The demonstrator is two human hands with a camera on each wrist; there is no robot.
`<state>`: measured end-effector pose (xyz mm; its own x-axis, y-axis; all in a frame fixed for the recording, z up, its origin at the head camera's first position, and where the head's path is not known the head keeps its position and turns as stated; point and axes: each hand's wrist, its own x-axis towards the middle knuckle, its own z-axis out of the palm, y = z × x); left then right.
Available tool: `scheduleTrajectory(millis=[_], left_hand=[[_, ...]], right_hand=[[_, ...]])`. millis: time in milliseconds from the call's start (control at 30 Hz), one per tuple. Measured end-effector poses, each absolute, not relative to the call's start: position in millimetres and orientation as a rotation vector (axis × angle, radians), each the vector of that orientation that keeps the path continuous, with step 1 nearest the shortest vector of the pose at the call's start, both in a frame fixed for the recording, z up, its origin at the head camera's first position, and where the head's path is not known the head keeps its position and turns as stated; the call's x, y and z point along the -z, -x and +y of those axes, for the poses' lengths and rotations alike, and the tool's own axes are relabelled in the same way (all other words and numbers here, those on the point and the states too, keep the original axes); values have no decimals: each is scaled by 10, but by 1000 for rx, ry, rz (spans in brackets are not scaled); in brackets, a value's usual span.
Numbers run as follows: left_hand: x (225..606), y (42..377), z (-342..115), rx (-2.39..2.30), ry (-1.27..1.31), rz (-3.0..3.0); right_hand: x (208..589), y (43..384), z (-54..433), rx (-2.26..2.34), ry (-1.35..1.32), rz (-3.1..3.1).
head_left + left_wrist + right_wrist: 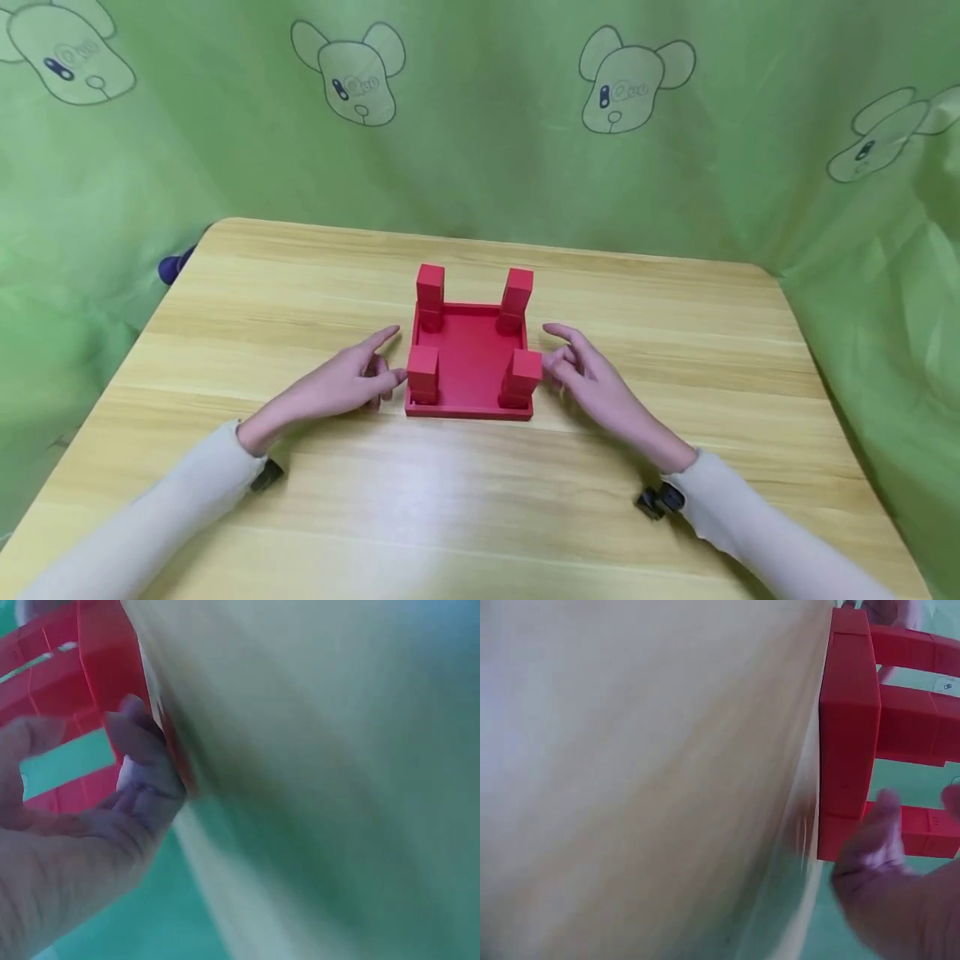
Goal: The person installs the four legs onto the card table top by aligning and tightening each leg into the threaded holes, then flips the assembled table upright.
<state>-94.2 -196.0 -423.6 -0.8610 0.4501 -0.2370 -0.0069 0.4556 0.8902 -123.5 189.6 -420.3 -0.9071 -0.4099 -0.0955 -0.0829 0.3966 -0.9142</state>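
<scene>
A shallow red square tray [474, 358] lies on the table with a blocky red post upright at each corner, like a small upturned table. My left hand [341, 385] is at its left side, index finger pointing forward and thumb tip right at the near left post [423, 371]. On the other side, my right hand [600, 390] has its fingertips close by the near right post [522, 375]. In the left wrist view the fingers are loosely bent beside the tray's red wall [112, 656]. The right wrist view has the fingers spread near the tray's side [847, 735].
The pale wooden table [465, 508] has rounded far corners. A green curtain [487, 158] with cartoon animal heads hangs behind it and along both sides. A dark blue object [171, 268] shows past the table's left edge.
</scene>
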Motion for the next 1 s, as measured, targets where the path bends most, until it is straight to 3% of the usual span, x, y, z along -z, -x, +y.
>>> scheduleTrajectory(millis=[267, 1000], left_hand=[[4259, 1091, -1856, -1592, -125, 1781], [4304, 1280, -1728, -1542, -93, 2094]], right_hand=[[4308, 1450, 1826, 1394, 227, 2195], [4282, 1464, 1554, 1147, 260, 2528]])
